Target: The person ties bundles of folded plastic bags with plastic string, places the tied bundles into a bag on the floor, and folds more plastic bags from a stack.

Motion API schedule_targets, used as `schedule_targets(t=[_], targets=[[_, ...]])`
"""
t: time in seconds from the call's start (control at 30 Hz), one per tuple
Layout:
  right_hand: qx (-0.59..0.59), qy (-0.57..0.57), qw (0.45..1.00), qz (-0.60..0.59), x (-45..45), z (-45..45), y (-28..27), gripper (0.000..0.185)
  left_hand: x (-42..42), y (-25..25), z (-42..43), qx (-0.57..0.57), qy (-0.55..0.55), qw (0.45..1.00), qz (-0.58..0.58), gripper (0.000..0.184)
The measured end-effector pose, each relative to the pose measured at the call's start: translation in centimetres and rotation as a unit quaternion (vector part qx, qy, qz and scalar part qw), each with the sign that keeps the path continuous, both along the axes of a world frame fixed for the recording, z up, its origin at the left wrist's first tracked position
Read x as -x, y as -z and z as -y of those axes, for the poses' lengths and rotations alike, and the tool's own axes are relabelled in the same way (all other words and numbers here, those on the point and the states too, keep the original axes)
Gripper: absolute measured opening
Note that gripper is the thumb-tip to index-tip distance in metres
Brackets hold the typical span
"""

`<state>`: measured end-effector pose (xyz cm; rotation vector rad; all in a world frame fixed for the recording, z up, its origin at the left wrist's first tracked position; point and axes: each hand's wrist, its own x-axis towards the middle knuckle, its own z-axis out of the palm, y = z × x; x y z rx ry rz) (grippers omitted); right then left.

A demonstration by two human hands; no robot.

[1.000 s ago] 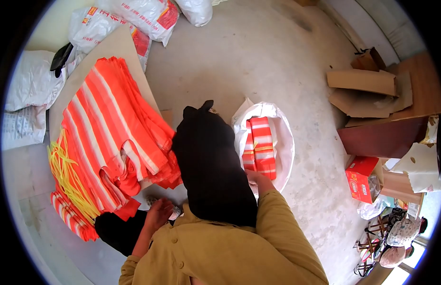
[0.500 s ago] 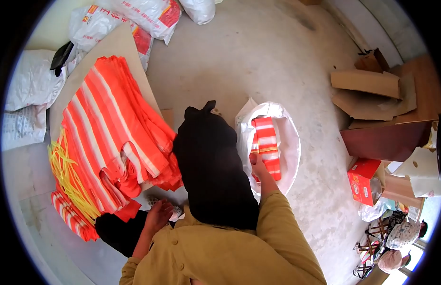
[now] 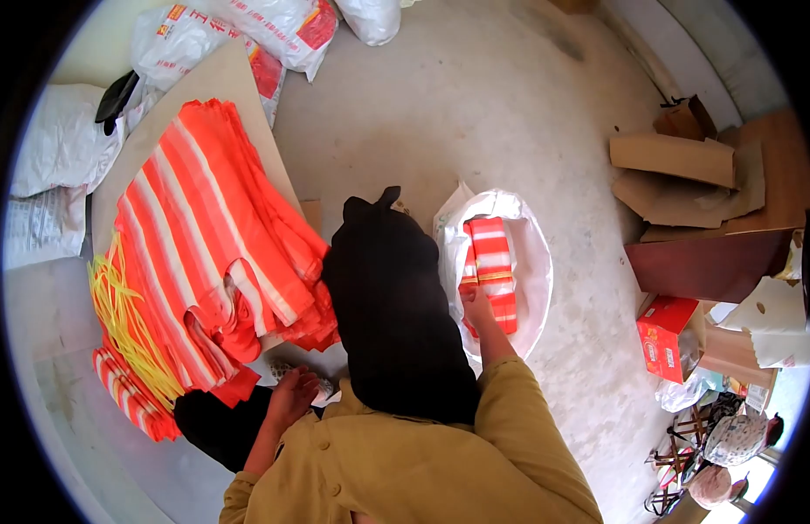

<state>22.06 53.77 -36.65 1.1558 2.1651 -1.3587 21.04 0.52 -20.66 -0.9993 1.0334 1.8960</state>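
A white sack (image 3: 537, 262) stands open right of my black-clad leg (image 3: 392, 306). Red-and-white striped bundles (image 3: 494, 253) with yellow ties lie in it. My right hand (image 3: 477, 306) reaches into the sack against the near part of the bundles; its fingertips are too hidden to read. My left hand (image 3: 295, 393) rests near my lap, fingers loosely apart, with nothing visible in it. Beyond it a large pile of striped orange-red and white cloth (image 3: 195, 227) lies on a board, with yellow strings (image 3: 125, 306) along its left edge. A smaller folded striped stack (image 3: 130, 397) sits below.
White bags with red print (image 3: 182, 48) line the back left, by a black object (image 3: 117, 100). At right are opened cardboard (image 3: 671, 157), a dark red box-like piece (image 3: 710, 262), a red carton (image 3: 662, 336) and a rack with hats (image 3: 737, 437).
My right hand has moved from the sack's near edge further in, onto the bundles. My left hand has hardly moved. The view has shifted slightly.
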Motion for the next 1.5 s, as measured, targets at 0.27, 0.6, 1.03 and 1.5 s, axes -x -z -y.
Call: schedule_targets(t=[0.27,0.6,1.03,1.5], targets=[[-0.251,-0.339,0.900,-0.107,0.9,0.4,-0.4,0.044,0.1,-0.3,-0.3,-0.012,-0.013,1.000,0.011,0.035],[-0.112,-0.361,0.926,0.021,2.5,-4.4,6.7,0.052,-0.2,0.3,0.3,0.015,-0.016,0.999,0.030,0.036],[-0.228,-0.179,0.957,0.013,2.3,-1.1,-6.9,0.042,-0.1,-0.2,-0.3,-0.002,-0.012,1.000,0.000,0.034],[-0.261,-0.160,0.923,-0.231,0.4,-5.1,-1.7,0.025,1.3,-3.9,-4.2,0.078,0.125,0.981,-0.125,0.041]])
